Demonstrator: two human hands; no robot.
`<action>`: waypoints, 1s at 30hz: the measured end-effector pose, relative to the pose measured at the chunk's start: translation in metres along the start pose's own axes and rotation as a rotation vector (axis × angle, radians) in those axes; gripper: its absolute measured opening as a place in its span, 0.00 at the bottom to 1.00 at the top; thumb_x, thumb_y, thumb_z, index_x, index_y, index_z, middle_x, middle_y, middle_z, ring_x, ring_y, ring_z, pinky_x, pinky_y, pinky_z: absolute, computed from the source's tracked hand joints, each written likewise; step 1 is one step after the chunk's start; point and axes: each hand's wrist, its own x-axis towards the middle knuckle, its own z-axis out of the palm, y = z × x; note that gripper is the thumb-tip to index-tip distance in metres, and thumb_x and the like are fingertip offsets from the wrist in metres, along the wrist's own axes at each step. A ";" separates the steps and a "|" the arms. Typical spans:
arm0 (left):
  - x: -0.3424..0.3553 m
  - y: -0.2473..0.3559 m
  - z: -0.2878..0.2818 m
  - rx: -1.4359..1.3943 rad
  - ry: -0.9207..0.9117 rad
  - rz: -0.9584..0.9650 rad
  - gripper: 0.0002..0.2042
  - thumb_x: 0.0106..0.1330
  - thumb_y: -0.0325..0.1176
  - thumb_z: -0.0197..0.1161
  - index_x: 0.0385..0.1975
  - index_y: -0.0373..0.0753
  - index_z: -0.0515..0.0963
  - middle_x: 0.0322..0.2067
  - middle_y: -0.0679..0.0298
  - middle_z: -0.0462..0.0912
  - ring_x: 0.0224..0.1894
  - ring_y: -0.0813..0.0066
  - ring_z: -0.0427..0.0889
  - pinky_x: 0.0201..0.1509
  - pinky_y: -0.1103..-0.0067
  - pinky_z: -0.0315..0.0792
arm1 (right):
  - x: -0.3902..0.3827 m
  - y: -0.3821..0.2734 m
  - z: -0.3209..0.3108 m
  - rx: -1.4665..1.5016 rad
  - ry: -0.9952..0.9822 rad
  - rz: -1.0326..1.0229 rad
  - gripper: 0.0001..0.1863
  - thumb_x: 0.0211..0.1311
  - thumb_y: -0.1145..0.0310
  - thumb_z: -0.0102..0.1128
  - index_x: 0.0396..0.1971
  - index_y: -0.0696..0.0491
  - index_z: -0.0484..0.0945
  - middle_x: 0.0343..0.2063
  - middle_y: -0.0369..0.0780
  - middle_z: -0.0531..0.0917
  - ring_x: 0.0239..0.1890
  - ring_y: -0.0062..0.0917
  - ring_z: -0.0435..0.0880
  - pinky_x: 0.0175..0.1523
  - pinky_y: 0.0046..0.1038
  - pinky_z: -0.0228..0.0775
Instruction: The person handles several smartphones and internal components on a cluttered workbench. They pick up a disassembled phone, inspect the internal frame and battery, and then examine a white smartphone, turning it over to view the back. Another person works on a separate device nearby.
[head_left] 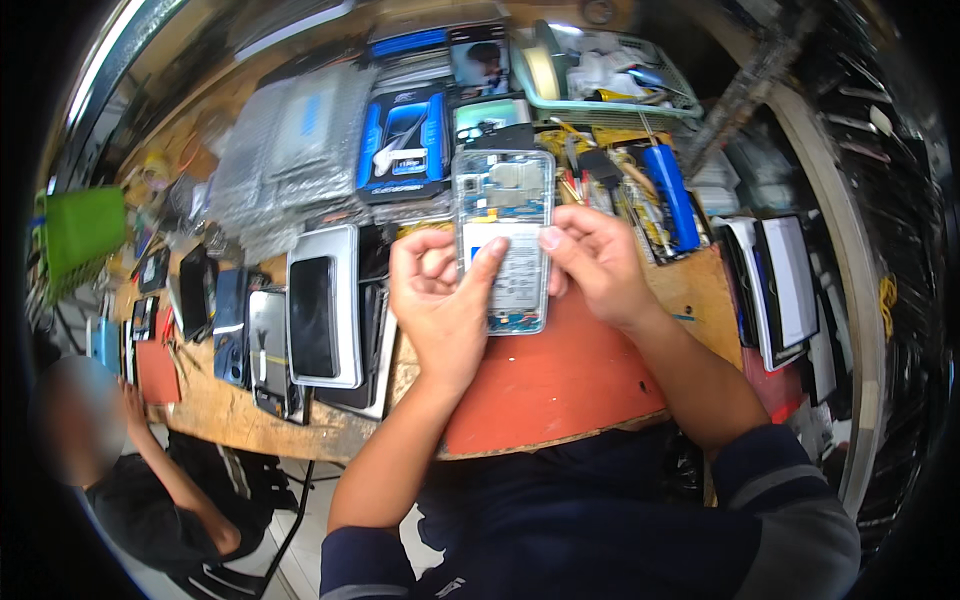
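An opened smartphone (520,215) is held upright above the red work mat (560,385), its back off. Its circuit board shows at the top, a white labelled battery in the middle and a smaller board at the bottom. My left hand (440,290) grips the phone's left edge, the thumb lying across the battery. On the right edge, my right hand (598,262) closes round the frame with its thumb at the rim. The fingers behind the phone are partly hidden.
Left of me lie several phones and a silver tray (350,300) bearing a black phone. Bubble-wrapped packs (290,140) and a blue box (402,145) stand behind. A green basket (610,70), tools and a blue cylinder (670,195) are back right. Another person (160,500) sits at far left.
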 end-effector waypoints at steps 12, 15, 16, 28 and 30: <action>0.001 0.001 0.000 -0.093 0.039 0.021 0.13 0.69 0.21 0.70 0.46 0.31 0.71 0.39 0.53 0.87 0.39 0.78 0.86 0.42 0.83 0.80 | 0.000 -0.002 0.000 -0.036 0.004 0.007 0.12 0.77 0.66 0.58 0.44 0.61 0.80 0.26 0.36 0.84 0.22 0.14 0.80 0.28 0.17 0.72; 0.000 0.001 -0.002 -0.084 0.036 0.028 0.13 0.69 0.20 0.69 0.46 0.30 0.72 0.39 0.52 0.87 0.39 0.77 0.87 0.43 0.82 0.80 | 0.000 -0.001 0.001 -0.035 -0.003 -0.004 0.12 0.77 0.66 0.58 0.44 0.61 0.80 0.26 0.36 0.84 0.22 0.14 0.80 0.27 0.17 0.72; 0.000 0.001 -0.002 -0.085 0.034 0.025 0.13 0.69 0.20 0.69 0.46 0.30 0.72 0.39 0.52 0.87 0.40 0.77 0.87 0.43 0.82 0.80 | 0.000 -0.001 0.001 -0.042 -0.001 -0.011 0.11 0.77 0.66 0.58 0.43 0.61 0.80 0.26 0.36 0.84 0.22 0.13 0.80 0.27 0.17 0.72; 0.001 0.000 -0.004 0.056 0.068 0.070 0.13 0.68 0.19 0.70 0.45 0.33 0.71 0.38 0.55 0.86 0.38 0.80 0.85 0.42 0.85 0.78 | 0.001 0.001 0.001 -0.010 -0.020 0.006 0.09 0.77 0.69 0.58 0.44 0.60 0.79 0.29 0.34 0.84 0.22 0.11 0.80 0.27 0.15 0.72; 0.001 0.000 -0.004 0.044 0.075 0.070 0.13 0.68 0.19 0.70 0.45 0.33 0.71 0.38 0.55 0.86 0.37 0.80 0.85 0.42 0.85 0.78 | 0.000 0.001 0.001 -0.012 -0.029 0.008 0.09 0.77 0.68 0.59 0.44 0.60 0.79 0.29 0.34 0.84 0.22 0.11 0.80 0.26 0.15 0.71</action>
